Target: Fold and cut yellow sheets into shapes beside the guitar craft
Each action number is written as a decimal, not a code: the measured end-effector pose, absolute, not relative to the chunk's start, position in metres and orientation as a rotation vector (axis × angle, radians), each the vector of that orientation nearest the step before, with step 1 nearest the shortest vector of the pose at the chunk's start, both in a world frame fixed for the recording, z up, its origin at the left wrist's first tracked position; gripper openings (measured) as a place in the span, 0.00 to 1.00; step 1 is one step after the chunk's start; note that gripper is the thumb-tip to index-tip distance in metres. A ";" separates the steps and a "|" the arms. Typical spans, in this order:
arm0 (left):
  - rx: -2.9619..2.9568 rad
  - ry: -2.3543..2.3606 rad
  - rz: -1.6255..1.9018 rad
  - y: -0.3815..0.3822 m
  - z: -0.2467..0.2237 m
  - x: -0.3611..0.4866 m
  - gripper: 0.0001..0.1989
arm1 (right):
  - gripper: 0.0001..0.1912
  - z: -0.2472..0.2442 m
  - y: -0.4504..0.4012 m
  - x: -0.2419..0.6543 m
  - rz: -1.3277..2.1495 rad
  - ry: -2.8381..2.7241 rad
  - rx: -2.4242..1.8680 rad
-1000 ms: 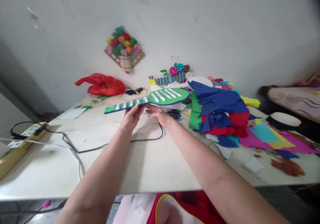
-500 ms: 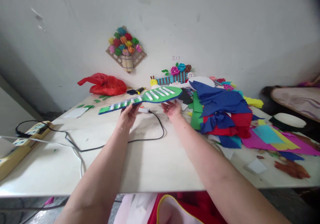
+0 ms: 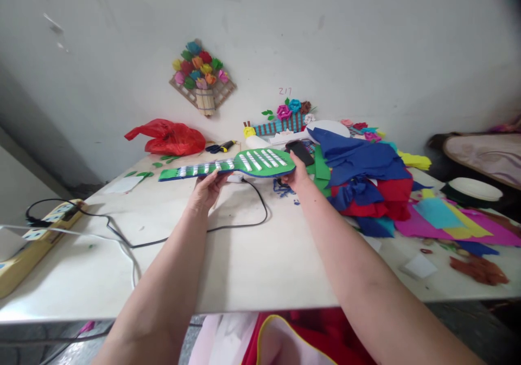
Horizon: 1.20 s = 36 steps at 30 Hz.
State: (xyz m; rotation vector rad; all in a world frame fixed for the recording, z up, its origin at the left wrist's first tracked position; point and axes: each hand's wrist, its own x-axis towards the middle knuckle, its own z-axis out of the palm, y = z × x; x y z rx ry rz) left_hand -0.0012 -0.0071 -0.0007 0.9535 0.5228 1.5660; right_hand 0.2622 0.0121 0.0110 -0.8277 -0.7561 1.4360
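Green cutout (image 3: 260, 162) has levelled above the cluttered table (image 3: 252, 267) beside the wall (image 3: 358, 55).

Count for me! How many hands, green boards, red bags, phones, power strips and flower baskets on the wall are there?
Hands: 2 (left hand, right hand)
Green board: 1
Red bag: 1
Phone: 1
Power strip: 1
Flower basket on the wall: 1
Total: 7
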 end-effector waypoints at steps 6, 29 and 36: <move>0.951 0.519 1.580 -0.008 0.002 -0.001 0.14 | 0.20 0.004 0.020 0.259 1.145 -0.731 -0.999; 1.271 0.817 1.451 -0.014 0.006 0.013 0.20 | 0.20 0.004 0.006 0.207 1.072 -0.698 -0.815; 1.281 0.790 1.389 -0.014 0.006 0.013 0.22 | 0.20 0.001 0.004 0.198 0.997 -0.791 -0.832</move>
